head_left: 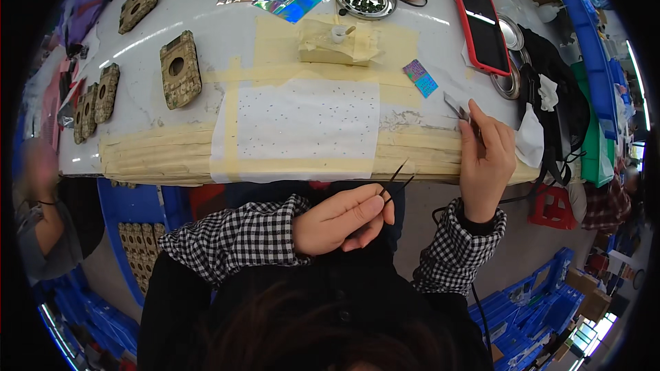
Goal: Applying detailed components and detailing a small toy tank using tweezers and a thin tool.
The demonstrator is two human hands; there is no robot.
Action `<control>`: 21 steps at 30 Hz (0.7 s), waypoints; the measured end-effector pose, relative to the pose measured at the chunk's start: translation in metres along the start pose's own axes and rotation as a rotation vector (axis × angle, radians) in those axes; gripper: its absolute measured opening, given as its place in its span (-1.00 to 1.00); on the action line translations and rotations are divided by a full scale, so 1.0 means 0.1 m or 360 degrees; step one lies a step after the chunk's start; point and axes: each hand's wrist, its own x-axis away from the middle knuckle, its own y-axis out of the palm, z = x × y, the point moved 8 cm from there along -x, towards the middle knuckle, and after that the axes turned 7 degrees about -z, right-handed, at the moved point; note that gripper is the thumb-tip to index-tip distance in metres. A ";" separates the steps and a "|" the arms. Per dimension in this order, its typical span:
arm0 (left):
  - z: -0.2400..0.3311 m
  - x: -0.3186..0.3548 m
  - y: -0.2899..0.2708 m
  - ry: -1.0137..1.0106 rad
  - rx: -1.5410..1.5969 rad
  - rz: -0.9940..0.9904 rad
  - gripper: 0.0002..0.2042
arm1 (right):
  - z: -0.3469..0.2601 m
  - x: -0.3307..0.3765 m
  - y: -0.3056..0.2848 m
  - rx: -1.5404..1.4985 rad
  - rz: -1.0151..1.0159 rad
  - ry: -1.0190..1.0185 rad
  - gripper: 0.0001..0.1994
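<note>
Biggest thing going was the white worktable [227, 34], its near edge padded with layers of yellowish tape. Tucked below that edge on the near left was a blue bin [110, 220] with camo-patterned pieces [141, 254] packed inside. Taped down at the near middle of the tabletop was a white sheet [309, 148]. Then the hands: the left hand [347, 216] was curled around some dark tweezers [393, 177], just off the near edge, and the right hand [488, 151] had a small metal tool [455, 104] pinched between thumb and finger, right of the sheet. A phone [480, 27] in a red case lay face up at the far right. Over on the left, five camo cases [182, 89] sat around loose, the closest ones with a round hole. Beyond the sheet was a block wrapped in tape [323, 48], and past that a round metal dish [366, 16] holding dark green bits. The tweezers' tips were apart and pointed away from the person, near the sheet's right corner. A shiny rainbow card [420, 78] lay between sheet and phone. Tiniest of all: dark specks [280, 153] scattered across the sheet, too small for me to make out.
</note>
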 end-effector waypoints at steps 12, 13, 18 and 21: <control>-0.28 -0.02 0.00 -0.0175 0.0872 -0.0247 -0.62 | -0.36 0.29 -0.14 -0.0263 -0.0137 -0.0087 -0.59; -0.29 -0.01 0.00 -0.0185 0.0900 -0.0249 -0.62 | -0.39 0.35 -0.09 -0.0325 -0.0256 -0.0093 -0.58; -0.30 0.02 0.03 -0.0222 0.0989 -0.0231 -0.63 | -0.48 0.52 0.08 -0.0330 -0.0475 -0.0009 -0.57; -0.30 0.02 0.04 -0.0224 0.0986 -0.0224 -0.64 | -0.52 0.51 0.07 -0.0308 -0.0443 -0.0009 -0.57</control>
